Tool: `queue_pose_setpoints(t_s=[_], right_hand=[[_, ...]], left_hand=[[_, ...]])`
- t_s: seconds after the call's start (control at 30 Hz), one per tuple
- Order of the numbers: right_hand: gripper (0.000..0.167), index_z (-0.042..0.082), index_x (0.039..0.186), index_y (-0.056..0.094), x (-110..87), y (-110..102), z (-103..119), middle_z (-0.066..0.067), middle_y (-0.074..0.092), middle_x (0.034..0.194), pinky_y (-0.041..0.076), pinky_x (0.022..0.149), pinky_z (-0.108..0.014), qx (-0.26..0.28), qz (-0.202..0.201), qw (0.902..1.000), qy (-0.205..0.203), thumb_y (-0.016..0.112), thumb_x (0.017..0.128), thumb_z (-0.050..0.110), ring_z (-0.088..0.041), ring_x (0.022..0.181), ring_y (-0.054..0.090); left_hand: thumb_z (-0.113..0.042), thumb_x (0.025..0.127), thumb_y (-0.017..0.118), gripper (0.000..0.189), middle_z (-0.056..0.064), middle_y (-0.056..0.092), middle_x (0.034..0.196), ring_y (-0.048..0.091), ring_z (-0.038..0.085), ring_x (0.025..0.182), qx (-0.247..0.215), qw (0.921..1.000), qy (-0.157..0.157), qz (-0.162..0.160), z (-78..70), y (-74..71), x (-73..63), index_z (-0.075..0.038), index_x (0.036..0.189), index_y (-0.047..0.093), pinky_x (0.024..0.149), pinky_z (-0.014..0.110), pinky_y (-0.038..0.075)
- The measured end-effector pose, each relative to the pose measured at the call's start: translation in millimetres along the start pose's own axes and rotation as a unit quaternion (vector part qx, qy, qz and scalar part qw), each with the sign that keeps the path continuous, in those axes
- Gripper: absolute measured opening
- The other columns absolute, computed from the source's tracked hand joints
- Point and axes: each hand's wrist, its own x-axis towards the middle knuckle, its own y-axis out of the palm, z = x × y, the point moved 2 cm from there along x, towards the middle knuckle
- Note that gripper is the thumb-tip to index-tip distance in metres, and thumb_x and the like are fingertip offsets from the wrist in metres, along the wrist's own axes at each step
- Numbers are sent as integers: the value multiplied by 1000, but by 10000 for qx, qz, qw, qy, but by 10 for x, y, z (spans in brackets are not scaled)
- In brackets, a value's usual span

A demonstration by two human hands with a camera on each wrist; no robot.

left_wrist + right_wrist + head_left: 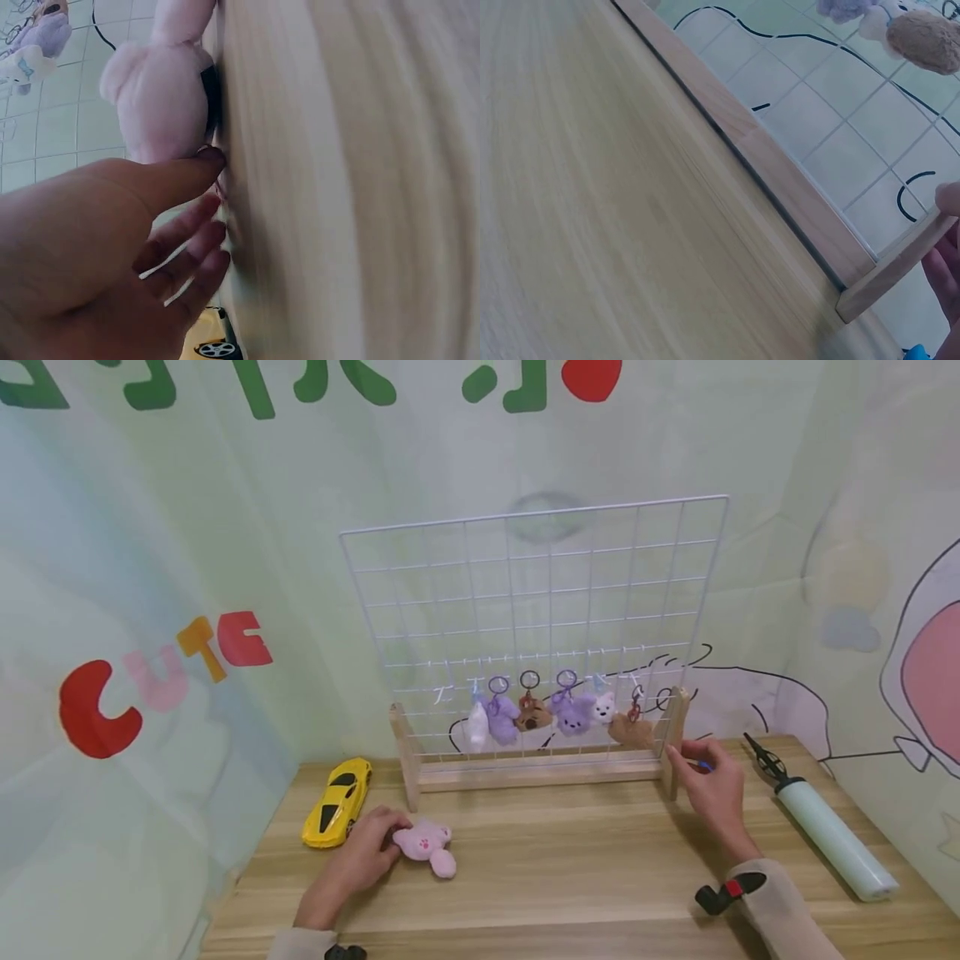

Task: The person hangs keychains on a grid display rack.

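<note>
On the table's left half lies a pink plush toy (424, 843) with a paw print. My left hand (367, 850) pinches its near end; the thumb (184, 176) lies against the pink fur low over the wood. My right hand (708, 783) holds the right wooden post (677, 727) of a white wire grid rack (532, 602), thumb on one side and fingers behind, partly hidden. From the grid's hooks hang several plush keychains: a purple one (572, 714), a brown one (532, 717), a white one (603, 707) and another brown one (632, 732) at the right end.
A yellow toy car (337, 802) sits left of my left hand. On the right lies a pale blue hand pump (832, 835) with a black nozzle. Something small and blue (917, 352) shows behind the right post. A printed cloth (300, 568) hangs behind the table.
</note>
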Motion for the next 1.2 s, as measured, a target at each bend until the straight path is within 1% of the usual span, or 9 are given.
queue_pose_setpoints(t_s=[0.13, 0.3, 0.43, 0.57, 0.73, 0.83, 0.97, 1.07, 1.2], right_hand=[[35, -1, 112, 73, 17, -20, -27, -1, 74, 106, 55, 81, -2, 31, 66, 9998, 183, 84, 98, 28, 8, 92, 65], [40, -1, 117, 71, 26, -32, -14, -15, 74, 120, 54, 82, -1, 37, 250, 9991, 347, 81, 99, 34, 8, 95, 63], [42, -1, 119, 71, 33, -34, -6, -20, 73, 124, 54, 81, 0, 3, 278, 9988, 396, 80, 100, 35, 8, 95, 63], [39, -2, 117, 72, 28, -22, -20, -16, 74, 118, 55, 81, -1, 50, 180, 9992, 353, 81, 99, 32, 8, 93, 64], [38, -3, 115, 73, 18, -17, -26, -9, 74, 112, 55, 81, -2, 114, 113, 9995, 285, 82, 99, 30, 9, 93, 65], [38, -3, 116, 73, 15, -17, -22, -10, 73, 113, 55, 81, -1, 118, 111, 9995, 257, 82, 99, 30, 9, 93, 65], [37, -4, 115, 72, 9, -17, -17, -15, 74, 115, 56, 82, -2, 140, 108, 9996, 206, 82, 99, 29, 10, 93, 65], [37, -4, 115, 72, 17, -18, -25, -18, 74, 115, 56, 81, -2, 155, 125, 9997, 154, 82, 99, 28, 10, 92, 65], [38, -4, 115, 72, 19, -16, -26, -20, 74, 117, 55, 82, -2, 120, 148, 9997, 150, 82, 99, 29, 10, 93, 64]], left_hand=[[2, 90, 83, 21, 1, 73, 103, 66, 17, 99, 114, 9996, -200, -150, -39, -33, 19, -15, 100, 74, 95, 46, 63], [0, 93, 82, 19, 0, 77, 92, 67, 10, 85, -90, 9989, -328, -320, -83, -99, 47, -15, 97, 71, 81, 35, 65], [0, 95, 80, 15, 1, 77, 90, 67, 9, 83, -348, 9978, -329, -463, -107, -121, 77, -13, 98, 75, 78, 28, 65], [2, 95, 79, 16, 1, 77, 94, 68, 11, 87, -465, 9965, -398, -577, -95, -136, 79, -13, 101, 79, 81, 31, 66], [-5, 100, 76, 13, 4, 81, 109, 75, 21, 104, -908, 9916, -579, -721, -87, -173, 52, -12, 109, 81, 94, 43, 68], [-11, 105, 73, 13, 11, 80, 117, 76, 26, 111, -1503, 9831, -653, -821, -113, -200, 39, -8, 115, 80, 98, 42, 67], [-13, 108, 68, 18, 19, 77, 123, 78, 25, 109, -2569, 9594, -849, -797, -167, -212, 37, -1, 119, 77, 94, 34, 68], [-15, 109, 67, 21, 20, 75, 126, 78, 26, 114, -3007, 9461, -896, -797, -205, -211, 46, 0, 121, 76, 94, 31, 67], [-20, 110, 66, 24, 16, 75, 132, 71, 27, 128, -3066, 9445, -825, -839, -253, -216, 65, -4, 124, 76, 100, 24, 64]])
